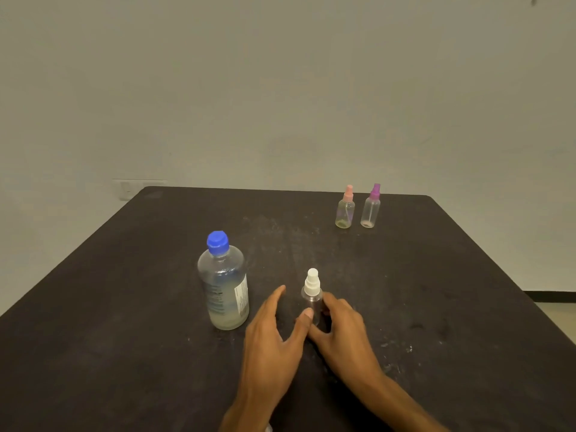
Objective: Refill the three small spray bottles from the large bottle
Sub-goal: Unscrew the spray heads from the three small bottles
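Note:
The large clear bottle (224, 288) with a blue cap stands upright on the black table (124, 322), partly filled with liquid. Just right of it stands a small clear spray bottle with a white top (312, 286). My right hand (343, 328) grips its lower body from the right, fingers curled round it. My left hand (271, 338) lies spread between the two bottles, fingers straight, its thumb tip touching the small bottle's left side. Two more small spray bottles stand at the far right: one with a pink top (345, 210) and one with a purple top (371, 207), both capped.
The table's far edge meets a plain pale wall (280, 88). A white wall socket (127, 188) shows behind the far left corner. The tabletop has pale scuffs and specks near the middle and right.

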